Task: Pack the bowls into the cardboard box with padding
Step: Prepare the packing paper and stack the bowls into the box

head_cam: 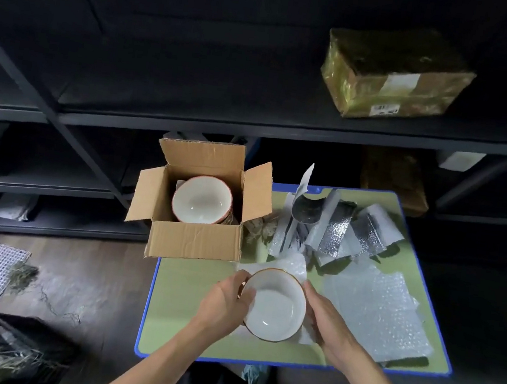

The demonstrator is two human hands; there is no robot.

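Holding a white bowl (pixel 275 307) by its rim from both sides, the left hand (pixel 224 304) and right hand (pixel 329 327) keep it just above a small sheet of bubble wrap (pixel 291 263) on the green bench (pixel 185 305). The fingers of each hand are curled closed against the bowl's edge. One bowl (pixel 202 199) already sits in the open cardboard box (pixel 196 239) at the bench's far left corner, so the job looks partly done; this second bowl seems to need wrapping and placing. More bubble wrap (pixel 374 314) lies to the right, with silver foil padding (pixel 337 228) behind it. Nothing blocks the short path to the box, though its near flap stands upright.
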